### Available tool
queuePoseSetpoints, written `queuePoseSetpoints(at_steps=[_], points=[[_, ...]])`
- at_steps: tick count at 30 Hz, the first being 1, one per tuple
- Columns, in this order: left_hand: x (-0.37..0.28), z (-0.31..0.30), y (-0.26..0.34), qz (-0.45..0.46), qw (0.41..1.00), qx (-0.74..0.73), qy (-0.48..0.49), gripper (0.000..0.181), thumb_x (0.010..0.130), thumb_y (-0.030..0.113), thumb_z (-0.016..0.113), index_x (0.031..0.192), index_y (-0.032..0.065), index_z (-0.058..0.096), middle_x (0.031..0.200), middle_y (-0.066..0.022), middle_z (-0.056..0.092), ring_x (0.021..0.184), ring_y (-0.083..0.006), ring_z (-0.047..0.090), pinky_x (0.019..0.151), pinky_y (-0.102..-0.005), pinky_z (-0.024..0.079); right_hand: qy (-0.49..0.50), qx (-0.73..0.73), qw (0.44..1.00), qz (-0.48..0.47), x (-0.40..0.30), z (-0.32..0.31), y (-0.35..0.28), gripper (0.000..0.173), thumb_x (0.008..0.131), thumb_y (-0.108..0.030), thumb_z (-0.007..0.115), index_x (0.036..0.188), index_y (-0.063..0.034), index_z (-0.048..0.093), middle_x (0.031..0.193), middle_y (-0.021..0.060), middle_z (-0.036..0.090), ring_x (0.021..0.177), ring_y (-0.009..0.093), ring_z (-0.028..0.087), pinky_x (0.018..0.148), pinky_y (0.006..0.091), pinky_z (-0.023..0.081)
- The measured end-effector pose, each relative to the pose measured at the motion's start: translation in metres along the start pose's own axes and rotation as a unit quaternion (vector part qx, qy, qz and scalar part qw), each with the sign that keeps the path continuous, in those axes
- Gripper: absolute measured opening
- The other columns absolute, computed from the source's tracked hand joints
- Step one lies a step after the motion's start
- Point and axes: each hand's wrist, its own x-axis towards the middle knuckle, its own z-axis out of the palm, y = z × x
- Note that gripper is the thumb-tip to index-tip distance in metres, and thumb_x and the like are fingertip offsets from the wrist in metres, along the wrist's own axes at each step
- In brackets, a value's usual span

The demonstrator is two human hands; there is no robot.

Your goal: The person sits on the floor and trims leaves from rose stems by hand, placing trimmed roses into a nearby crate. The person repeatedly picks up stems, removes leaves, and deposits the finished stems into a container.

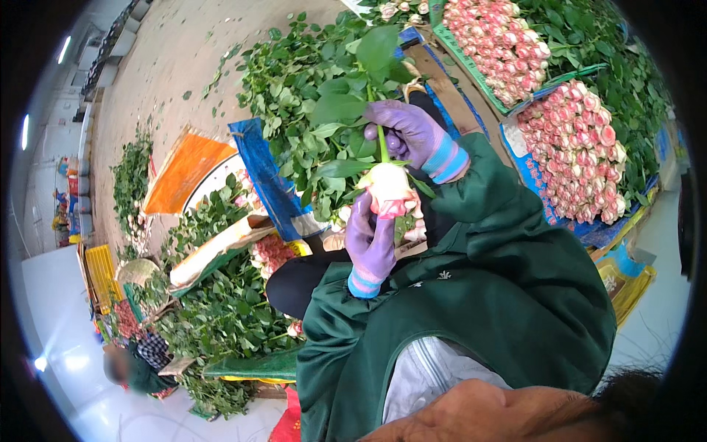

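Note:
My right hand [406, 132], in a purple glove with a striped cuff, grips the green stem of a single rose [386, 188]. The rose hangs bloom-down towards me, its pale petals edged with pink. Its leafy upper stem [369, 83] reaches away above that hand. With thumb and fingers, my left hand [371, 243], gloved the same way, holds the lower side of the bloom. Behind both hands lies a large heap of leafy rose stems [298, 99]. Some blooms below the held rose are partly hidden by my hands.
Bundled pink-white roses [574, 154] lie at right, with another bundle [500, 50] above. A blue wrapping sheet [270, 177] and an orange sheet [188, 171] stand at left. More leafy stems [232, 298] lie near my left knee. A co-worker [141, 359] sits at lower left.

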Motion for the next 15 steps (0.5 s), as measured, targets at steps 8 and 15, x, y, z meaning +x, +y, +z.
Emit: queuePoseSetpoints(at_steps=[8,15], points=[[0.040,0.008,-0.048,-0.045,0.994,0.071,0.071,0.038,0.095,0.000,0.043,0.133,-0.0030,0.040,0.119,-0.0161,0.057,0.108,-0.0210,0.056,0.096,-0.0335,0.045,0.018,-0.364,0.930,0.054,0.019,-0.136,-0.071,0.025,0.088,-0.027,0.063,0.093,-0.0038,0.057,0.073,0.0016,0.060,0.048,0.006,0.046,0.040,0.0213,0.035],[0.025,-0.025,-0.104,-0.126,0.978,0.059,0.158,0.038,0.096,0.006,0.045,0.133,-0.0022,0.041,0.116,-0.0145,0.059,0.106,-0.0194,0.056,0.092,-0.0299,0.045,0.299,-0.733,0.601,0.106,-0.041,-0.328,0.030,0.046,0.088,-0.032,0.053,0.129,-0.0113,0.050,0.111,0.0205,0.059,0.101,0.035,0.058,0.086,0.0440,0.047]])
